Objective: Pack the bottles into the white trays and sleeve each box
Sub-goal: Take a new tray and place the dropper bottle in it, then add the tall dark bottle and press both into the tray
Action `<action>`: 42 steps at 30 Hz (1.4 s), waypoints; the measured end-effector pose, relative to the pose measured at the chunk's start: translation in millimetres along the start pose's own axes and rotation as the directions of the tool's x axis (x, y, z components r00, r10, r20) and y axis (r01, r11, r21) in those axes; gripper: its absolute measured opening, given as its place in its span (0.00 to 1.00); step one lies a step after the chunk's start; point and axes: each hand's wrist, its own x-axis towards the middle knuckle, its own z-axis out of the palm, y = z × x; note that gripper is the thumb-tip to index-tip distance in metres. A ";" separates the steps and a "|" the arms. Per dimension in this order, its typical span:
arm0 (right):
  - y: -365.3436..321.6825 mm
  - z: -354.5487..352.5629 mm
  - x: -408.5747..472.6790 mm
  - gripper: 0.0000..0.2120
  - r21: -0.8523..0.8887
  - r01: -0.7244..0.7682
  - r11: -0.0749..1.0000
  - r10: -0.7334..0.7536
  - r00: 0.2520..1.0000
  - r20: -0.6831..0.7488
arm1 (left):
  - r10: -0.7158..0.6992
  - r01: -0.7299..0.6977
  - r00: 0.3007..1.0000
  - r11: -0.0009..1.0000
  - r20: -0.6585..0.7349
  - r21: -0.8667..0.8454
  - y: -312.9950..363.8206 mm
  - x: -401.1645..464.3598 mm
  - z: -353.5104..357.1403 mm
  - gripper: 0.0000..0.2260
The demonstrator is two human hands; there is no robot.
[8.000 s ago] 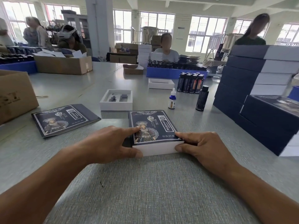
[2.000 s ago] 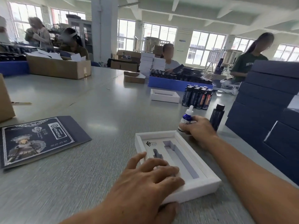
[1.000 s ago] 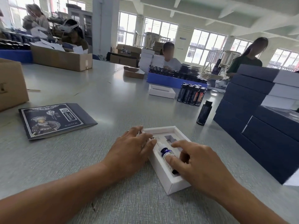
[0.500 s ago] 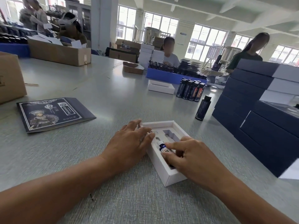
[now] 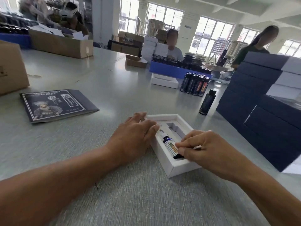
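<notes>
Grey worktable (image 5: 97, 82), near edge: right hand (image 5: 210, 148) pinches the dropper bottle (image 5: 170, 145) into the white tray (image 5: 175, 167)'s left slot while left hand (image 5: 135, 136) lies flat, bracing its rim. Best press evenly till flush. Dark bottle (image 5: 207, 101) waits beyond.

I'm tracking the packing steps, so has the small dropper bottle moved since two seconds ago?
Yes. It stood upright on the table near the tall dark bottle; now the dropper bottle lies in the white tray, nearer the person, with the right hand on it.

Left hand (image 5: 135, 134): bare, no ring, no glove | right hand (image 5: 210, 150): bare likewise | forearms: unsleeved, no watch
</notes>
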 end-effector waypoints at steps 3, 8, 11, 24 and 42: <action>-3.2 -0.3 1.6 0.08 -0.039 0.005 0.999 -0.006 1.000 -0.013 | 0.024 -0.022 0.999 0.999 -0.045 0.042 1.4 -0.4 -0.7 0.24; -3.2 -0.7 -3.6 0.09 -0.010 0.046 0.999 -0.046 0.999 -0.011 | 0.258 -0.261 0.965 0.960 0.042 0.100 4.5 -6.5 -1.3 0.33; 2.9 -5.6 -6.3 0.09 -0.002 0.068 0.998 -0.068 0.998 0.001 | 0.323 -0.333 0.938 0.940 0.123 0.075 5.3 -6.7 0.2 0.29; 143.2 -39.3 103.4 0.28 0.386 -0.383 0.839 0.528 0.746 -0.405 | 0.399 -0.398 0.917 0.916 -0.010 0.059 -6.8 1.4 8.4 0.17; 178.4 -40.9 174.9 0.13 0.440 -0.308 0.843 0.515 0.696 -0.500 | 0.451 -0.453 0.889 0.891 -0.082 -0.005 -8.1 11.6 9.5 0.18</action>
